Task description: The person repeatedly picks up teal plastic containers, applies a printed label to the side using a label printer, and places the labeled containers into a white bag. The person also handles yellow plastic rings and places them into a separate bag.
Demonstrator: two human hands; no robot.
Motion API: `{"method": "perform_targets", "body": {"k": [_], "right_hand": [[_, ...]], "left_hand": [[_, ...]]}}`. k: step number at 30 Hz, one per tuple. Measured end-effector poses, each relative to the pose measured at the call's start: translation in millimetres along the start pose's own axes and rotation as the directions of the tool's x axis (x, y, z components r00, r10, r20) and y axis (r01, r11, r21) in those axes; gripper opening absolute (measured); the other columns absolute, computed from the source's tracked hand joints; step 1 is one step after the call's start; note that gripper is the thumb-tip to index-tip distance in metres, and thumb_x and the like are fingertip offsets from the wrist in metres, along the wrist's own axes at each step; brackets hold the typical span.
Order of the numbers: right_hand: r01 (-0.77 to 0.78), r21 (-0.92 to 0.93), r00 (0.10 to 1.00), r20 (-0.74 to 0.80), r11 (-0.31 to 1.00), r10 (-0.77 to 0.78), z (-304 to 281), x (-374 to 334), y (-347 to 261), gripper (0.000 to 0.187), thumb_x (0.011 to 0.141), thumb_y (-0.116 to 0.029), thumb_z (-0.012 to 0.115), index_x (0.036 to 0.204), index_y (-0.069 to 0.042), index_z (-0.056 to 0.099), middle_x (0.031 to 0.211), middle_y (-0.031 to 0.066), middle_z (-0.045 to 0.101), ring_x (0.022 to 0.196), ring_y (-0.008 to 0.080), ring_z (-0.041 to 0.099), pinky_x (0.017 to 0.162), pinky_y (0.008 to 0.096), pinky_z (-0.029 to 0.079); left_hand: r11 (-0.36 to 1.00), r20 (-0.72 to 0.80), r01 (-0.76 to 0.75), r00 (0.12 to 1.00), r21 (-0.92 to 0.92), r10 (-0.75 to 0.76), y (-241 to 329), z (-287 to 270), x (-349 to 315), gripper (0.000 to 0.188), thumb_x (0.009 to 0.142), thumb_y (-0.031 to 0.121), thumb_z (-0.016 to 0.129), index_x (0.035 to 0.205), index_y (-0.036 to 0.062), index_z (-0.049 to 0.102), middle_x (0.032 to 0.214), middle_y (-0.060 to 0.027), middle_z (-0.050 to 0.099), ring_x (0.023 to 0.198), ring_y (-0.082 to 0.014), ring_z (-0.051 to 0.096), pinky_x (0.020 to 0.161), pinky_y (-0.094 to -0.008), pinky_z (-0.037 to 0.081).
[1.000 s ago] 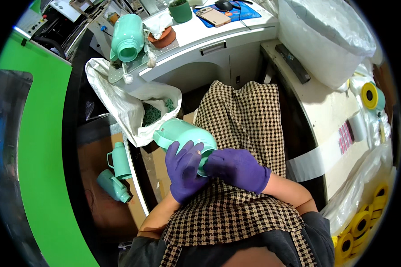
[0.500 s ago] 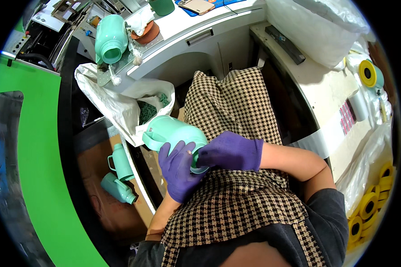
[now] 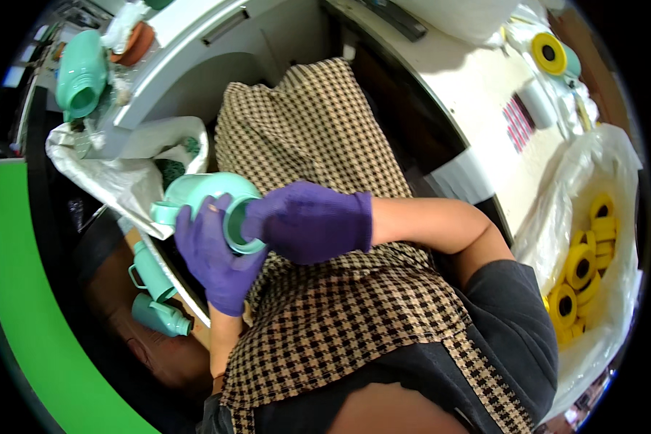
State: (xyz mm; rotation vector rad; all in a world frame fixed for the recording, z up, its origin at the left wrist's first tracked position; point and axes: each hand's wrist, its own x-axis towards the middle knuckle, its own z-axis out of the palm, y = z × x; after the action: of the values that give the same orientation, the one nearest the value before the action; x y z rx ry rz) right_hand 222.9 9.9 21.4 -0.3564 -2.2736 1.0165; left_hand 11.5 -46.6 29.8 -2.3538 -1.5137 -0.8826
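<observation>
A mint-green plastic jug [image 3: 213, 184] with a side handle lies tilted over my lap, its wide round mouth turned toward me. My left hand [image 3: 223, 253], in a purple glove, is wrapped round its side beside the mouth. My right hand [image 3: 307, 223], gloved the same, is closed at the right edge of the mouth, with its fingertips just inside the rim. Whether those fingers pinch anything besides the rim is hidden. Below the jug is my checked apron [image 3: 311, 130].
An open white sack [image 3: 98, 170] with green scraps stands beyond the jug. Two similar jugs [image 3: 154, 273] lie in a cardboard box at left; another jug [image 3: 79, 69] lies on the back bench. At right, a clear bag [image 3: 618, 166] holds several yellow rings [image 3: 580, 266] beside a white worktop [image 3: 463, 87].
My view has swung right, so everything sits further left. The jug's mouth has turned more toward me, and its inside now shows. Both hands stay on it.
</observation>
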Motion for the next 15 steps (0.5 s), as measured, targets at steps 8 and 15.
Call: {"method": "perform_targets", "body": {"k": [8,15], "right_hand": [[0.013,0.018,0.997,-0.075,1.000,-0.011,10,-7,30,0.027,0.088,-0.013,0.070,0.113,-0.004,0.064,0.104,0.0129,0.067,0.095,0.0278,0.067,0.087,0.0380,0.056],[-0.016,0.163,0.968,-0.244,0.987,0.056,21,-23,11,0.029,0.083,-0.001,0.068,0.112,-0.005,0.066,0.097,0.0126,0.065,0.089,0.0304,0.067,0.078,0.0382,0.057]], "left_hand": [[0.987,0.048,-0.159,0.986,0.021,0.158,8,11,20,0.053,0.088,0.034,0.071,0.128,0.0017,0.060,0.123,-0.0096,0.070,0.112,-0.0329,0.066,0.108,-0.0546,0.042],[0.991,0.045,-0.131,0.990,0.017,0.130,6,10,14,0.049,0.092,0.031,0.067,0.130,0.0010,0.057,0.121,-0.0109,0.070,0.112,-0.0324,0.066,0.109,-0.0533,0.042]]}}
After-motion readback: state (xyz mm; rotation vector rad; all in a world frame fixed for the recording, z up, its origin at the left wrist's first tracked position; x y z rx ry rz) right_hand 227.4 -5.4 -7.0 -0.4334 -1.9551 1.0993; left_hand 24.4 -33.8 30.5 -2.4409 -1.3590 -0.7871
